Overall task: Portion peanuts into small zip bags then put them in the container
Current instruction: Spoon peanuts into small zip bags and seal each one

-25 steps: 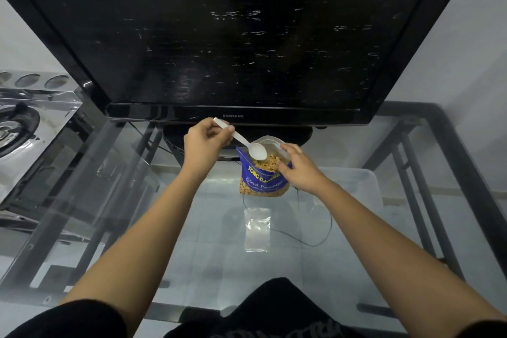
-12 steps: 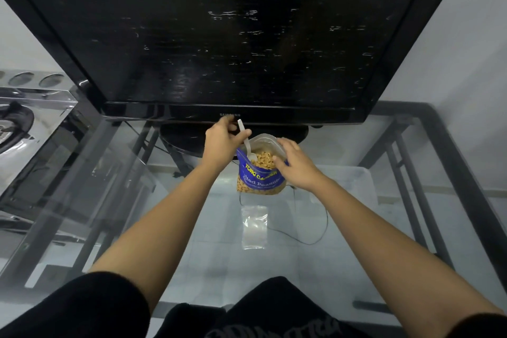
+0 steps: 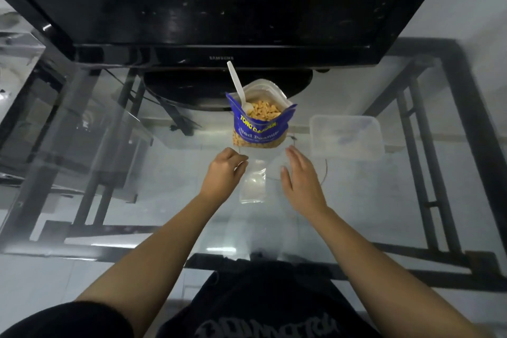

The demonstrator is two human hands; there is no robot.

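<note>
The peanut bag [image 3: 260, 121] is standing open just beyond your fingertips, between your two hands and a little farther out, with peanuts [image 3: 264, 112] showing at its mouth. A white plastic spoon [image 3: 238, 86] is resting in it, bowl down among the nuts and handle leaning up and away from you. Nearer, a small clear zip bag [image 3: 253, 182] is lying flat on the glass table [image 3: 137, 173], sitting in the gap between your hands.

Your left hand [image 3: 223, 175] is hovering at the zip bag's left edge with its fingers curling inward; it seems to be touching the bag's upper corner, though the clear plastic makes it hard to tell whether you are pinching it. Your right hand [image 3: 300, 178] is hanging on the other side with fingers straight and relaxed, holding nothing, its thumb just beside the bag's right edge.

Beyond and to the right of your right hand, a clear plastic container [image 3: 347, 136] is sitting on the glass. Past the peanut bag, a black television [image 3: 219, 3] is looming over the table.
</note>
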